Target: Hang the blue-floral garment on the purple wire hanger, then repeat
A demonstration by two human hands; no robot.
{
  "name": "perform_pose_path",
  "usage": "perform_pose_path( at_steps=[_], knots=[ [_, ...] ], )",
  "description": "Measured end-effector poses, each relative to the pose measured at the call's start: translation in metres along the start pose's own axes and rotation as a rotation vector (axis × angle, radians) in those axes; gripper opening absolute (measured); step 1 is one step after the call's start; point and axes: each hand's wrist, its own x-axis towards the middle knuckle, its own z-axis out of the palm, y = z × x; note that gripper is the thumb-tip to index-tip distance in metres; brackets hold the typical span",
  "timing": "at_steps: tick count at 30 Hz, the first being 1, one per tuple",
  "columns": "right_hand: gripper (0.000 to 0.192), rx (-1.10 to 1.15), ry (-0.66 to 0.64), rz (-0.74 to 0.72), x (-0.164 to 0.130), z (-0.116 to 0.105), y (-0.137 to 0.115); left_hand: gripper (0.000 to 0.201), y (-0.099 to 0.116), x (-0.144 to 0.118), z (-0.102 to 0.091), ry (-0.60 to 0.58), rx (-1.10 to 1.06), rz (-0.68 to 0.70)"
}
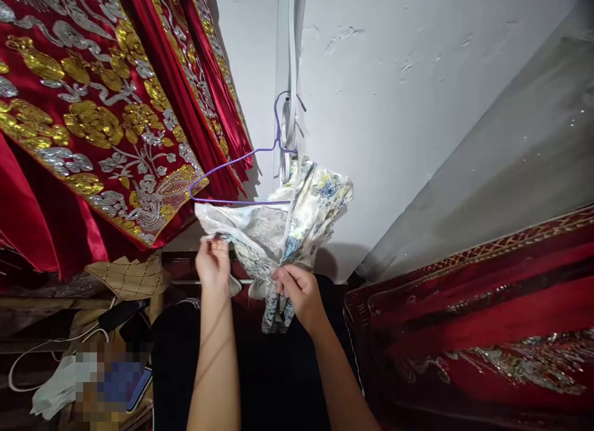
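Observation:
A pale floral garment (315,208) with blue and yellow flowers hangs partly on a purple hanger (239,200). Its right shoulder covers one side of the hanger, while the left arm of the hanger is bare. My left hand (213,257) grips the garment's left edge just below that bare side. At the garment's lower front, my right hand (297,291) pinches the fabric between thumb and fingers. Part of the cloth dangles below my right hand. The hanger's hook sits at a white vertical strip (290,53) on the wall.
Red cloth with gold and silver embroidery (97,121) hangs at the left. A white wall (394,109) stands behind. Red patterned fabric (482,319) lies at the right. At lower left are a white cable (28,360), a plastic bag (58,384) and a blurred-out patch.

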Motion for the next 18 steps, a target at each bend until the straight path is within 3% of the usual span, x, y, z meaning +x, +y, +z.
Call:
perform_pose_path(
  at_steps=[2, 4, 9, 10, 14, 18],
  knots=[
    [0.030, -0.078, -0.028, 0.033, 0.000, -0.008, 0.006, 0.024, -0.013, -0.016, 0.015, 0.012, -0.026, -0.027],
    [0.035, -0.134, -0.040, 0.063, 0.000, -0.015, 0.012, 0.021, -0.011, -0.025, 0.034, -0.043, -0.026, -0.056],
    [0.048, -0.153, 0.186, -0.042, 0.006, -0.023, 0.003, 0.029, 0.036, -0.047, 0.076, -0.408, 0.051, -0.045],
    [0.050, -0.133, 0.172, -0.078, 0.009, -0.022, -0.002, 0.028, 0.046, -0.053, 0.081, -0.477, 0.101, -0.034],
    [0.049, 0.002, -0.217, -0.123, 0.020, -0.020, -0.027, 0.021, 0.070, -0.069, 0.092, -0.699, 0.290, 0.042],
    [0.031, 0.022, -0.302, -0.090, 0.037, -0.028, -0.043, 0.021, 0.071, -0.062, 0.086, -0.776, 0.360, 0.164]
  ],
)
